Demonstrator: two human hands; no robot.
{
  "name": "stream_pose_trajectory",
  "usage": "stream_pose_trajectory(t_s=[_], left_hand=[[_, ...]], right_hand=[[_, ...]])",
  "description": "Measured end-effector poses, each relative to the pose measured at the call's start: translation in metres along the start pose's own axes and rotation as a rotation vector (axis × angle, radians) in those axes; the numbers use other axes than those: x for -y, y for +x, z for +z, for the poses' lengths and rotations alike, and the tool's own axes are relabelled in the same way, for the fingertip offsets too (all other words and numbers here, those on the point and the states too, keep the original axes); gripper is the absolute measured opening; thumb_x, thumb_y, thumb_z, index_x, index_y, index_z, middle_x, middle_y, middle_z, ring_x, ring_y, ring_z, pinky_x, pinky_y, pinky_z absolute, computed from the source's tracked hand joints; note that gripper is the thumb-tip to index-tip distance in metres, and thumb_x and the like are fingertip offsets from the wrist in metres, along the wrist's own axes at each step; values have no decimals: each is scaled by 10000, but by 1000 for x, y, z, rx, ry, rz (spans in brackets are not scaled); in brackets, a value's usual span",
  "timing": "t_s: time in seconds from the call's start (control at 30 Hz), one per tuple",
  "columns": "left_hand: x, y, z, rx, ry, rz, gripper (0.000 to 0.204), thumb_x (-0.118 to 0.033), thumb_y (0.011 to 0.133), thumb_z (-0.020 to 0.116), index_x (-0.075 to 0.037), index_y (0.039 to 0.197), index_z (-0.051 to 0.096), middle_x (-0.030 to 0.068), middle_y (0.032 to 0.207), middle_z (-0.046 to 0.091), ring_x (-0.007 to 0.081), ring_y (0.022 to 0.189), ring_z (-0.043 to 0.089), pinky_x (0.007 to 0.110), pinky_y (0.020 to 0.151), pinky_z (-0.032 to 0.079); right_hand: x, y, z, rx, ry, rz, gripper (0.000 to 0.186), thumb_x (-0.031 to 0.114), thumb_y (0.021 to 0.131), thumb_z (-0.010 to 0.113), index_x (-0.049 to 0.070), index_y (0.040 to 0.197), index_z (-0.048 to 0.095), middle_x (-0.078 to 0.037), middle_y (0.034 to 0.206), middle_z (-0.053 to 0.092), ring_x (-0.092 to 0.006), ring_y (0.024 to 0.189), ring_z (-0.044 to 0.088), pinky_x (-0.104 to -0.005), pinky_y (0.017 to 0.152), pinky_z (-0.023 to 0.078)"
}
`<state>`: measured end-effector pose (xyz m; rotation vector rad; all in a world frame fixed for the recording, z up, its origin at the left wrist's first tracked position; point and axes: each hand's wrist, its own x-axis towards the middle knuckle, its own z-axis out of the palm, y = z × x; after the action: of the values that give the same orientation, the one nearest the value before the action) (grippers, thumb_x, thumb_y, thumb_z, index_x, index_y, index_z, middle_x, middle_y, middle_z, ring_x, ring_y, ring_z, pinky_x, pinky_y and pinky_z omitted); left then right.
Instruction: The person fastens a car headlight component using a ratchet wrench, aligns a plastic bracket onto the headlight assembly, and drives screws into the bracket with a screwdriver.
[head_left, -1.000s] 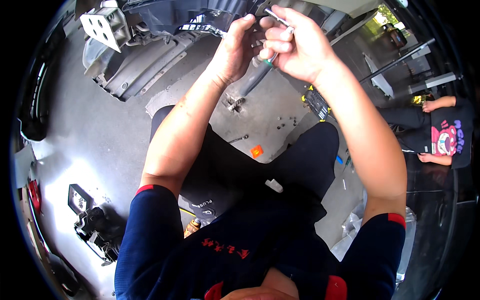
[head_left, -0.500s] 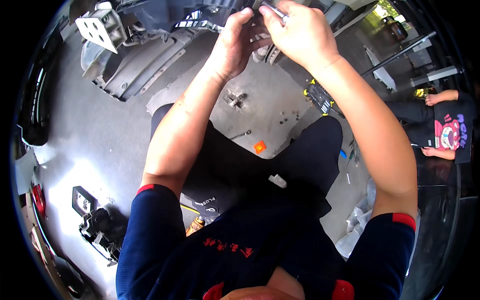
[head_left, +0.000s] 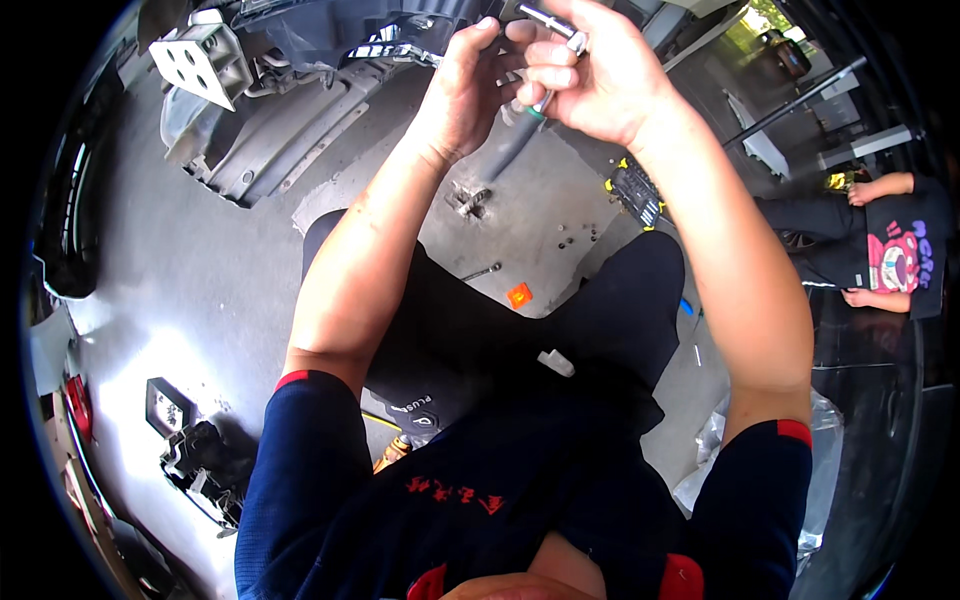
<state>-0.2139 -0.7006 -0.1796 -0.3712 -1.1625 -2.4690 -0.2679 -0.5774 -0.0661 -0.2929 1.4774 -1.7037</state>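
My right hand [head_left: 610, 75], up at the top of the view, is closed round a ratchet wrench [head_left: 515, 145]. Its grey handle with a green ring slants down and left below my fingers, and a shiny metal socket extension points up and left from its head. Beside it on the left, my left hand [head_left: 462, 95] is raised with the thumb apart and the fingers reaching right, partly shaded. It is close to the dark underside of a car's front end [head_left: 320, 35]. What its fingertips touch is hidden.
On the floor lie another ratchet [head_left: 482, 272], an orange square piece [head_left: 519, 295] and several small nuts [head_left: 575, 240]. A black-and-yellow tool case [head_left: 635, 192] is right of them. Another person [head_left: 890, 245] stands at far right. A removed black part [head_left: 205, 455] lies lower left.
My right hand has turned and shifted slightly right, bringing the ratchet's grey handle into sight below the fingers. My left hand stays almost in place.
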Motion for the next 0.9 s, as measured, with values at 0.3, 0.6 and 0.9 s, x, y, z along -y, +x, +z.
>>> stream_pose_trajectory(t_s=[0.3,0.6,0.9], left_hand=[[4,3,-3,-29,-6,3,609,-594,981,484,-91,1312,576,68,1210,648,211,1095,599,441,993,461],[4,3,-2,27,-34,-48,627,-605,974,492,-81,1304,592,85,1195,671,210,1086,624,412,979,472],[-8,-6,11,-24,97,16,513,-470,999,537,-57,1292,616,74,1205,672,193,1095,635,429,1018,487]], right_hand=[[2,-3,-9,-306,-1723,-1311,292,265,979,621,14,833,653,-184,654,666,-343,559,682,-465,532,555],[5,-33,35,-261,-866,-422,442,318,1055,512,3,772,639,-93,630,643,-219,592,694,-415,560,573],[6,-8,3,73,-145,-38,374,345,1063,526,33,883,626,4,595,520,-182,457,481,-374,554,510]])
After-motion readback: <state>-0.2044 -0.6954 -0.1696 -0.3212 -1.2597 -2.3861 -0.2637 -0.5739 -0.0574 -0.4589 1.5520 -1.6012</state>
